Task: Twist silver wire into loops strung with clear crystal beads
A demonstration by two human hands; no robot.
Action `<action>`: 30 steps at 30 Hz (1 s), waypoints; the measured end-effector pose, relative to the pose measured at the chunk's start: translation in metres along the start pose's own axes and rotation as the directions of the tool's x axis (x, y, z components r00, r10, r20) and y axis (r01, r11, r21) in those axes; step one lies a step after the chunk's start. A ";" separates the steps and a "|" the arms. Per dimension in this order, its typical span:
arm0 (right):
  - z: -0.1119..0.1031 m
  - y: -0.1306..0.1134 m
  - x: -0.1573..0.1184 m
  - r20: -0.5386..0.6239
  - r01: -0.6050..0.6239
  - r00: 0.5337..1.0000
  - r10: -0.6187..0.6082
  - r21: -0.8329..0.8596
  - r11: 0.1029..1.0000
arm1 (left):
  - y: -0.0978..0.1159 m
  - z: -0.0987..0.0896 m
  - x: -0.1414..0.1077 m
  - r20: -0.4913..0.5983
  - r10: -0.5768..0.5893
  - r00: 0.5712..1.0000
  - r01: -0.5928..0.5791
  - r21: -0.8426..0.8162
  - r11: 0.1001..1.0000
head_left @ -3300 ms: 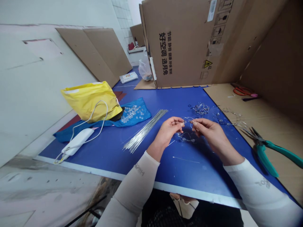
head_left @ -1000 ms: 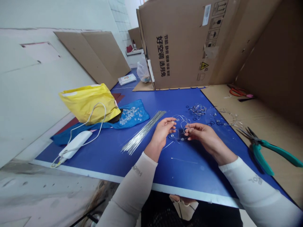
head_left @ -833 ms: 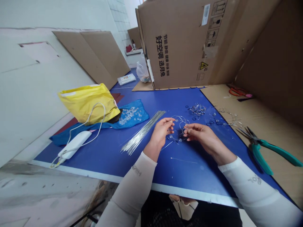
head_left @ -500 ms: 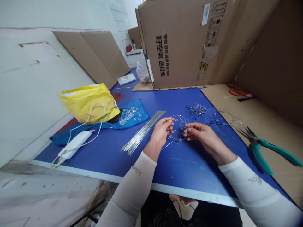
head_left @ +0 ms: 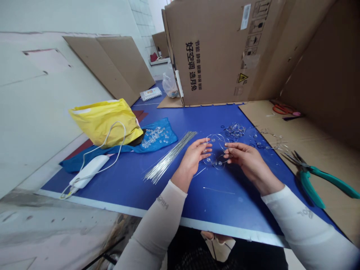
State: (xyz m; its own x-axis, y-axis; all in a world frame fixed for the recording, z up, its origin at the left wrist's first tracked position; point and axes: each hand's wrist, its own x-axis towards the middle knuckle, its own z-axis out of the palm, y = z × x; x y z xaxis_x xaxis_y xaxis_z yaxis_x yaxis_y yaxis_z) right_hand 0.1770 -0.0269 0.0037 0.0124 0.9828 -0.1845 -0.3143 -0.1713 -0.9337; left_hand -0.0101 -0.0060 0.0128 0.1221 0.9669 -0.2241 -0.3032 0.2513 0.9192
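Between my hands is a looped ring of thin silvery wire with clear beads on it, held just above the blue table. My left hand has its fingers around the ring's left side, the fingertips slightly parted against the wire. On the right side, my right hand pinches the wire between thumb and fingers. My fingers hide part of the ring. Left of my left hand lies a bundle of straight wires. Below the ring, a loose piece of wire rests on the table.
Clear beads lie on a blue cloth beside a yellow bag. A white corded device is at left. Tangled beaded wires lie behind my right hand. Green-handled pliers and red-handled scissors are right. A cardboard box stands behind.
The beaded wire ring has moved slightly right and spread wider. My left fingers have parted and straightened somewhat; my right hand has shifted a little to the right, still pinching.
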 end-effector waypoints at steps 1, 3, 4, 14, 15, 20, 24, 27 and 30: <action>-0.001 -0.001 0.001 -0.012 -0.001 1.000 0.001 0.023 1.000 | 0.000 0.001 0.000 -0.008 -0.007 1.000 0.007 0.007 1.000; -0.004 -0.002 0.003 -0.022 -0.004 1.000 0.005 0.060 0.998 | 0.001 0.002 -0.001 -0.015 -0.019 1.000 0.019 0.012 1.000; -0.005 -0.003 0.004 -0.022 -0.002 1.000 0.003 0.073 0.997 | 0.001 0.002 -0.001 -0.010 -0.019 1.000 0.019 0.012 1.000; -0.004 -0.007 0.000 -0.025 0.055 0.998 -0.053 0.069 0.996 | 0.002 0.000 -0.002 0.062 0.052 0.997 -0.050 -0.031 0.998; -0.004 -0.007 0.000 -0.026 0.068 0.997 -0.066 0.052 0.996 | 0.001 0.000 -0.002 0.071 0.063 0.995 -0.061 -0.031 0.998; -0.002 -0.005 -0.001 -0.038 0.142 0.989 -0.143 -0.030 0.989 | 0.001 -0.001 -0.003 0.108 0.105 0.989 -0.100 -0.050 0.994; -0.002 -0.003 0.000 -0.049 0.186 0.981 -0.189 -0.065 0.980 | 0.001 -0.001 -0.003 0.130 0.096 0.987 -0.089 -0.055 0.994; -0.002 -0.004 0.000 -0.054 0.206 0.976 -0.210 -0.075 0.976 | 0.001 0.000 -0.003 0.155 0.081 0.985 -0.074 -0.053 0.996; -0.002 -0.006 0.000 -0.063 0.224 0.971 -0.230 -0.088 0.971 | 0.001 0.000 -0.003 0.183 0.059 0.981 -0.054 -0.033 0.998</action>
State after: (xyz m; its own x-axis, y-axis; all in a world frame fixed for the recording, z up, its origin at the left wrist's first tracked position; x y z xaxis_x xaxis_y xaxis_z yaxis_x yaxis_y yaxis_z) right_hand 0.1806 -0.0258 0.0089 0.1440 0.9894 0.0160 -0.2183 0.0475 -0.9747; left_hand -0.0107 -0.0091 0.0142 0.2753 0.9555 -0.1062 -0.3404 0.2002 0.9187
